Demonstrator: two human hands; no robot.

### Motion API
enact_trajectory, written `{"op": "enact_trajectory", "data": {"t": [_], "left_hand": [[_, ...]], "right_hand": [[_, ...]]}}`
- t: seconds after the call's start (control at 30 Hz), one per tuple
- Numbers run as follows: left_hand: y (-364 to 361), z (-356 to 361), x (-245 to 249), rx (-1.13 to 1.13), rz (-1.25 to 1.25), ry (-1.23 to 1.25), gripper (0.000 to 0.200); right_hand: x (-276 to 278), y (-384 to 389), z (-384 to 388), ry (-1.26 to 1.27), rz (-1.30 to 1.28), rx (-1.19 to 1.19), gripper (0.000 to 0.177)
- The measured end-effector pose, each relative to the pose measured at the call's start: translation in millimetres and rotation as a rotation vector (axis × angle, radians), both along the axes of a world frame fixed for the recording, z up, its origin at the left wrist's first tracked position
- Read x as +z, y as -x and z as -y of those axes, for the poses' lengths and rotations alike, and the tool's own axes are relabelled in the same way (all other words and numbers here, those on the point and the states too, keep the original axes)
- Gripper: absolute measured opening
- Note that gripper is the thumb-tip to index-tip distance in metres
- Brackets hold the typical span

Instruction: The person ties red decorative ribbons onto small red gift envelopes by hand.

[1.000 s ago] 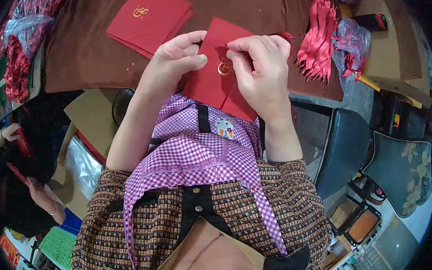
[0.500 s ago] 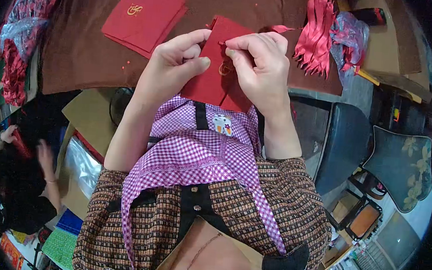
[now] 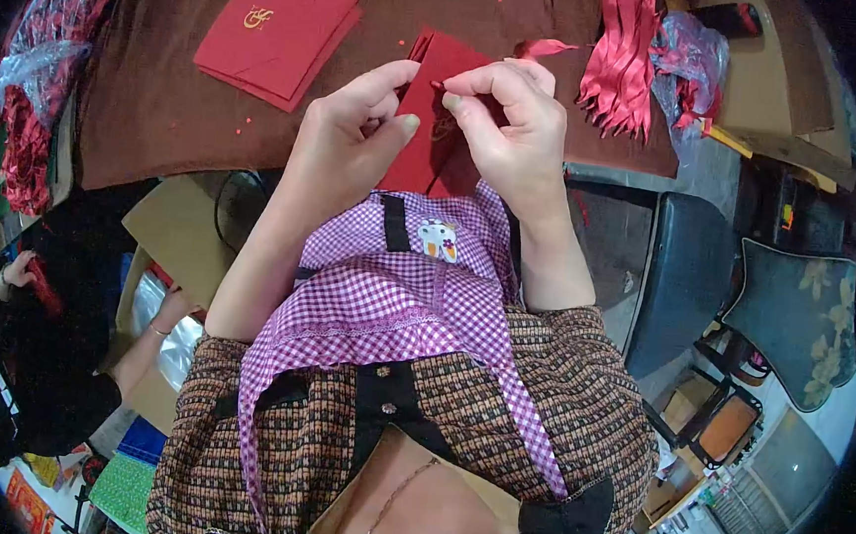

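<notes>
"What's moved?"
"Co-worker's hand (image 3: 177, 307), mostly: it was held up L of the cardboard box (image 3: 180, 235), now it's in at the box, by the clear plastic (image 3: 182, 349). My red card (image 3: 424, 158) shows narrower at its lower end than b4."

"OK, big stuff 1st?"
"Brown cloth (image 3: 151, 109) over the surface, then the box below its L edge, partly behind my L arm. Stack of red cards (image 3: 281, 33) on the cloth, L of my hands, gold print on top. Ribbon bundle (image 3: 620, 72) on the R, w/ a plastic bag (image 3: 690, 62) just beside it."

"And yr hands?"
"L hand (image 3: 352, 143): index & thumb spread at the card's L edge, other fingers curled; can't tell how firm the hold is. R hand (image 3: 517, 124): thumb & index pinched on a small red bit (image 3: 437, 84) over the card, approx. mid-width."

"Where's the card?"
"Btwn my hands, above the apron (image 3: 350, 247), tilted."

"Smallest?"
"Red ribbon end (image 3: 545, 48) past my R hand, gold emblem (image 3: 442, 127) on the card, partly shaded, & tiny red specks (image 3: 239, 132) on the cloth."
</notes>
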State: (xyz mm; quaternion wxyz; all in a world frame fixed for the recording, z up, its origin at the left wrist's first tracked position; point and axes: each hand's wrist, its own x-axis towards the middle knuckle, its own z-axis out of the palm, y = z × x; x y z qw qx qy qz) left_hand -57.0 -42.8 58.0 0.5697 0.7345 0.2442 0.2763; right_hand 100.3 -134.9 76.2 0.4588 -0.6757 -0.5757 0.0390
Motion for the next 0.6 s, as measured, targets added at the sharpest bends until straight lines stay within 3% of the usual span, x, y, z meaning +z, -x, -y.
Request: {"op": "enact_trajectory", "data": {"t": [0.33,0.6], "left_hand": [[-0.2,2.8,1.5,0.017,-0.07,-0.16,0.043],[-2.1,3.1,-9.3,0.001,-0.087,-0.166,0.043]], "right_hand": [[-2.9,3.3,-2.2,0.046,-0.047,-0.009,0.008],[-6.1,-1.3,-10.2,0.114,0.071,0.071,0.006]]}}
